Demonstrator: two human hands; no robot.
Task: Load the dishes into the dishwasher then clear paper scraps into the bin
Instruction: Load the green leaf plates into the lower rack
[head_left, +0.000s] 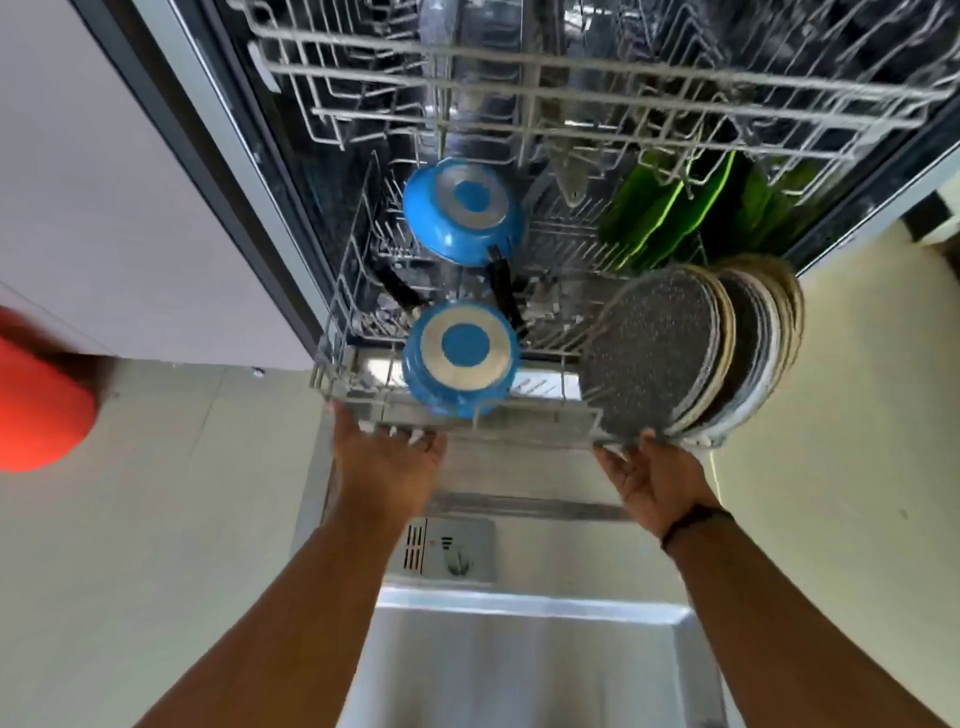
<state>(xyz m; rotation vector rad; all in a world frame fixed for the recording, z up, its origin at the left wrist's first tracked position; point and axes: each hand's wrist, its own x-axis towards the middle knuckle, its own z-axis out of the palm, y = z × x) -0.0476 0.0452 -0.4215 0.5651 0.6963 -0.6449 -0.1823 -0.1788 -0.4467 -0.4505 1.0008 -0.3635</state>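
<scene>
The dishwasher's lower rack (519, 423) stands partly pulled out over the open door (524, 649). Two blue pans lie upside down in it, one at the front (460, 358) and one further back (462, 210). Several speckled grey plates (660, 348) stand on edge at the rack's right front, with green plates (660, 213) behind them. My left hand (387, 457) grips the rack's front rail at the left. At the right end of that rail, just below the grey plates, my right hand (652, 478) holds on too.
The upper rack (571, 88) juts out above the lower one. A white cabinet (119, 208) flanks the dishwasher on the left. A red-orange object (36, 395) sits at the far left edge. Pale floor tiles (841, 415) lie on both sides of the door.
</scene>
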